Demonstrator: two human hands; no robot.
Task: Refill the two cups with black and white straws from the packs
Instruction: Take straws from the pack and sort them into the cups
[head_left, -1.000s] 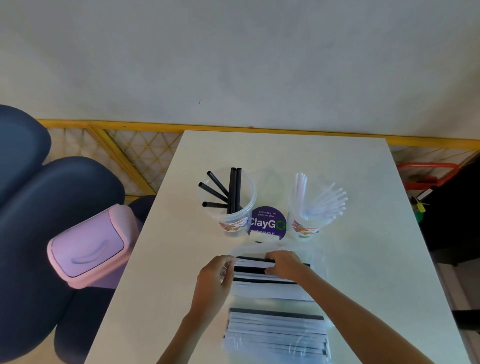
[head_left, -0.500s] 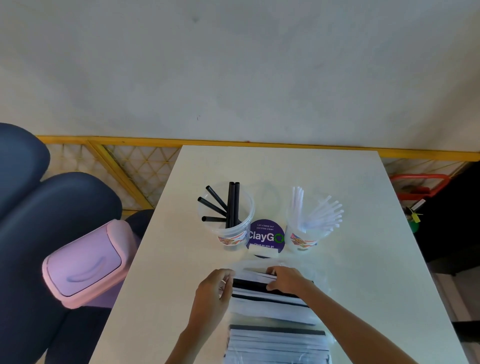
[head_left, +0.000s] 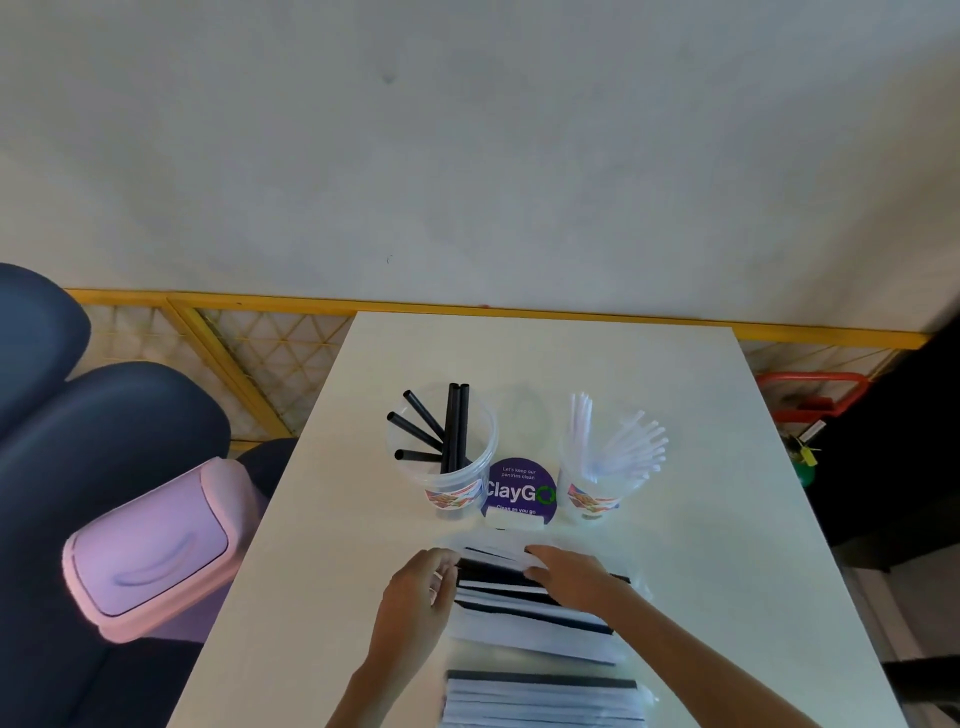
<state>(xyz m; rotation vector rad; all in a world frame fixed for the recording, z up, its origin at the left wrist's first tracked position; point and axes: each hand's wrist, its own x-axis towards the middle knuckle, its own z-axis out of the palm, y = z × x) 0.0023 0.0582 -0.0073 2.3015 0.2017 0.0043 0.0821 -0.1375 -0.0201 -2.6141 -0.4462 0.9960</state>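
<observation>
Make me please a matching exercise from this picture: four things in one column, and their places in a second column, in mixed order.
Things:
1. cup of black straws
2. cup of white straws
3. purple sign
4. pink bin

Places:
A. between the two cups
B. off the table, beside its left edge
C. on the table, right of the sign
D. on the table, left of the sign

Pairs: 1-D, 2-C, 3-A, 4-B.
</observation>
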